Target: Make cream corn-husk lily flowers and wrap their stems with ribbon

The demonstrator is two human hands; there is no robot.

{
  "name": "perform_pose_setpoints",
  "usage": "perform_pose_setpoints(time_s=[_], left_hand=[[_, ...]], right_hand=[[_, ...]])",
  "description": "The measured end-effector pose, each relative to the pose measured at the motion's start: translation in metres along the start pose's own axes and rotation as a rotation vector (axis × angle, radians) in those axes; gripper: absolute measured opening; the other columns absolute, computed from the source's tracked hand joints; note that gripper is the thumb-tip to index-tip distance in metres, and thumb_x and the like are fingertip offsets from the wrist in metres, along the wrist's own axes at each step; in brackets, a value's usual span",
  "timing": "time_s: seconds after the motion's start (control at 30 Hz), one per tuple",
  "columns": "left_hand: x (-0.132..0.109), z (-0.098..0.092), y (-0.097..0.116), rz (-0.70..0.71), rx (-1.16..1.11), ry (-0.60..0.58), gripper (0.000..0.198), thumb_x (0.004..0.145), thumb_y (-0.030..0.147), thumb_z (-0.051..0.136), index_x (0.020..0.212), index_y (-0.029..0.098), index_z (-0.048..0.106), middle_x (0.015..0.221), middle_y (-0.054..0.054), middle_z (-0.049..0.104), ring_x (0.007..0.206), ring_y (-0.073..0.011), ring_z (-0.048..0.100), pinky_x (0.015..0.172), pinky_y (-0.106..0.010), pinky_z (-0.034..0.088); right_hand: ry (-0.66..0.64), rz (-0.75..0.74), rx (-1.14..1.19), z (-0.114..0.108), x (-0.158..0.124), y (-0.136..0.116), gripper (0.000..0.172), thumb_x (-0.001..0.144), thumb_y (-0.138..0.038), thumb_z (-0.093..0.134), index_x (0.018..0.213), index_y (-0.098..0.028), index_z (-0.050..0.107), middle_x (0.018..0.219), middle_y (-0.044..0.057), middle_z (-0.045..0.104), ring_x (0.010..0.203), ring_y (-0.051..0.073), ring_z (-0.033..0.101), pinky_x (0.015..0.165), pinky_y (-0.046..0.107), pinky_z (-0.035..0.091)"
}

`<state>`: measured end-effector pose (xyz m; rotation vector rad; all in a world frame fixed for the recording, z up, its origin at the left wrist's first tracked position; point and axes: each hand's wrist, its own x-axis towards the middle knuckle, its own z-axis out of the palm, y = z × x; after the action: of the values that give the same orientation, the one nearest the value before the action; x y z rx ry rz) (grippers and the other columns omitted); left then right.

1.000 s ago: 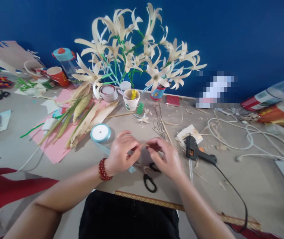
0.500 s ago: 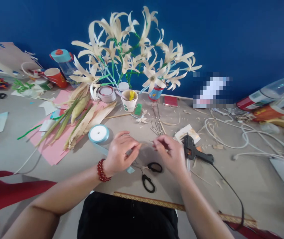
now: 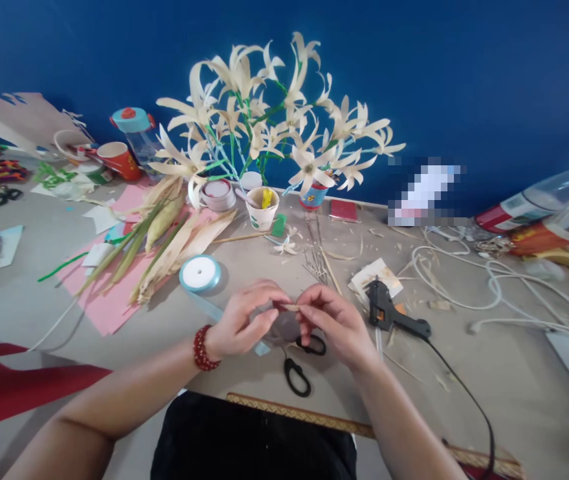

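My left hand (image 3: pixel 250 319), with a red beaded bracelet at the wrist, has its thumb and fingertips at the left end of a small pale strip (image 3: pixel 292 307), which looks like corn husk. Pinched round the other end is my right hand (image 3: pixel 333 325). Fingers partly hide the strip. Black-handled scissors (image 3: pixel 297 377) lie below the hands, their blades mostly hidden. A roll of light blue ribbon (image 3: pixel 199 273) lies left of my left hand, its tail running under that hand. A black glue gun (image 3: pixel 389 312) rests on the table right of my right hand.
Pale husk flowers (image 3: pixel 309 167) on green and blue stems stand at the back beside a paper cup (image 3: pixel 262 217). Corn husks (image 3: pixel 164 263) lie on pink paper (image 3: pixel 99 313). White cables (image 3: pixel 489 273) coil at right. Thin wires (image 3: pixel 316 265) lie beyond my hands.
My hands have come together, and the right fingers now meet the pale strip that stuck out from my left fingertips. The whole view has shifted slightly.
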<state>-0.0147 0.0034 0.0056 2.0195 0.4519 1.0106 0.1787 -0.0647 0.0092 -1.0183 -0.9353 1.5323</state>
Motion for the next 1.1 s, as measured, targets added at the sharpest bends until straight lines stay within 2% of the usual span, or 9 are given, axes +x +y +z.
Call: perform_pose_setpoints(time_s=[0.13, 0.23, 0.43, 0.53, 0.63, 0.77, 0.83, 0.97, 1.1], left_hand=[[0.003, 0.001, 0.004, -0.274, -0.134, -0.034, 0.017, 0.095, 0.026, 0.051, 0.085, 0.015, 0.061, 0.079, -0.005, 0.062, 0.076, -0.0150, 0.058, 0.073, -0.027, 0.046], [0.004, 0.002, 0.004, -0.374, -0.187, -0.056, 0.022, 0.095, 0.029, 0.053, 0.080, 0.014, 0.058, 0.075, -0.002, 0.059, 0.070, -0.0120, 0.053, 0.068, -0.023, 0.043], [0.004, 0.003, 0.004, -0.404, -0.180, -0.112, 0.022, 0.094, 0.031, 0.055, 0.081, 0.014, 0.060, 0.077, -0.003, 0.061, 0.073, -0.0125, 0.055, 0.068, -0.023, 0.043], [0.003, 0.004, 0.004, -0.446, -0.273, -0.147, 0.024, 0.094, 0.034, 0.055, 0.081, 0.014, 0.060, 0.074, -0.003, 0.060, 0.069, -0.0118, 0.054, 0.064, -0.022, 0.042], [0.003, 0.004, 0.003, -0.501, -0.443, -0.158, 0.027, 0.093, 0.037, 0.057, 0.080, 0.014, 0.058, 0.070, -0.002, 0.058, 0.065, -0.0105, 0.052, 0.060, -0.021, 0.042], [0.001, 0.004, 0.000, -0.482, -0.588, -0.100, 0.024, 0.093, 0.036, 0.058, 0.083, 0.014, 0.057, 0.068, -0.001, 0.057, 0.067, -0.0112, 0.053, 0.064, -0.023, 0.045], [0.001, 0.003, -0.001, -0.468, -0.609, -0.070, 0.023, 0.093, 0.035, 0.058, 0.083, 0.014, 0.057, 0.068, -0.001, 0.056, 0.068, -0.0112, 0.054, 0.065, -0.024, 0.045], [0.001, 0.002, 0.000, -0.507, -0.584, -0.088, 0.025, 0.091, 0.037, 0.060, 0.082, 0.014, 0.058, 0.070, -0.001, 0.058, 0.066, -0.0106, 0.053, 0.063, -0.023, 0.044], [0.002, 0.004, 0.002, -0.513, -0.549, -0.130, 0.028, 0.091, 0.039, 0.060, 0.081, 0.013, 0.059, 0.073, -0.003, 0.060, 0.066, -0.0111, 0.054, 0.063, -0.023, 0.043]], right_hand=[[-0.012, 0.014, -0.001, 0.000, 0.000, 0.001, 0.014, 0.089, -0.032, 0.067, 0.089, -0.018, 0.066, 0.072, -0.001, 0.065, 0.055, 0.009, 0.060, 0.050, 0.021, 0.056], [-0.006, 0.022, -0.007, 0.001, 0.001, 0.002, 0.015, 0.089, -0.033, 0.066, 0.091, -0.018, 0.065, 0.073, 0.000, 0.065, 0.054, 0.010, 0.060, 0.049, 0.022, 0.055], [0.001, 0.043, -0.158, 0.004, 0.002, -0.001, 0.018, 0.083, -0.033, 0.070, 0.078, -0.017, 0.062, 0.065, -0.002, 0.063, 0.050, 0.009, 0.059, 0.049, 0.020, 0.051], [-0.002, 0.055, -0.171, 0.002, 0.001, -0.002, 0.017, 0.083, -0.029, 0.068, 0.073, -0.016, 0.061, 0.062, -0.002, 0.064, 0.046, 0.008, 0.060, 0.047, 0.018, 0.046], [-0.007, 0.101, -0.075, -0.004, 0.002, -0.001, 0.013, 0.082, -0.025, 0.068, 0.074, -0.016, 0.062, 0.059, -0.002, 0.065, 0.042, 0.009, 0.059, 0.043, 0.017, 0.044], [0.045, 0.104, 0.183, -0.015, 0.007, -0.002, 0.012, 0.076, -0.023, 0.066, 0.067, -0.016, 0.062, 0.051, -0.004, 0.059, 0.033, 0.006, 0.046, 0.035, 0.018, 0.042], [0.061, 0.086, 0.212, -0.015, 0.007, -0.004, 0.010, 0.075, -0.023, 0.065, 0.068, -0.016, 0.063, 0.054, -0.003, 0.060, 0.037, 0.007, 0.049, 0.035, 0.018, 0.044], [-0.003, 0.096, 0.021, -0.002, 0.002, -0.006, 0.012, 0.080, -0.028, 0.068, 0.082, -0.016, 0.066, 0.067, 0.000, 0.066, 0.051, 0.011, 0.060, 0.043, 0.020, 0.051], [0.009, 0.070, -0.098, 0.009, -0.001, -0.001, 0.019, 0.080, -0.028, 0.070, 0.070, -0.016, 0.061, 0.058, -0.002, 0.063, 0.043, 0.007, 0.055, 0.042, 0.017, 0.047]])
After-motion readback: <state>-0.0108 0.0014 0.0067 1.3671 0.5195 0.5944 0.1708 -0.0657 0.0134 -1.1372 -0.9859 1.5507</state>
